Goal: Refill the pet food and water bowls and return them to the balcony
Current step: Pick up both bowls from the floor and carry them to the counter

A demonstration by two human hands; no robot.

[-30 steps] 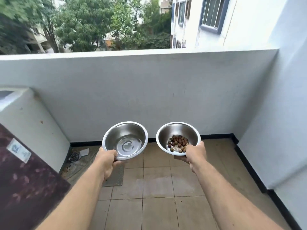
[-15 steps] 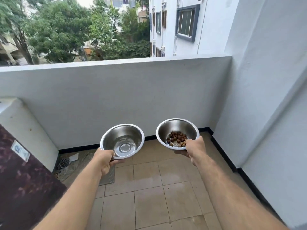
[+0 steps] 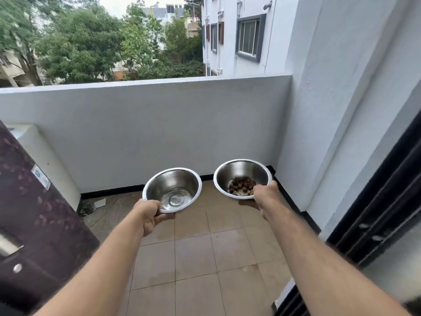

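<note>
I hold two steel bowls out in front of me above the tiled balcony floor [image 3: 196,252]. My left hand [image 3: 149,214] grips the near rim of the water bowl [image 3: 180,181], which has clear water in its bottom. My right hand [image 3: 265,197] grips the near rim of the food bowl [image 3: 241,169], which holds a small heap of brown kibble [image 3: 242,184]. The two bowls are level and side by side, a little apart, near the white parapet wall [image 3: 159,133].
A dark patterned door [image 3: 34,224] stands open on the left. A dark door frame [image 3: 376,220] runs down the right. A grey mat [image 3: 107,208] with a small brush and a scrap of paper lies in the far left corner. White walls close the right side.
The view has swung to the right and drawn back, so the right door frame now shows. Both hands keep their grip on the bowls and hold them at about the same height.
</note>
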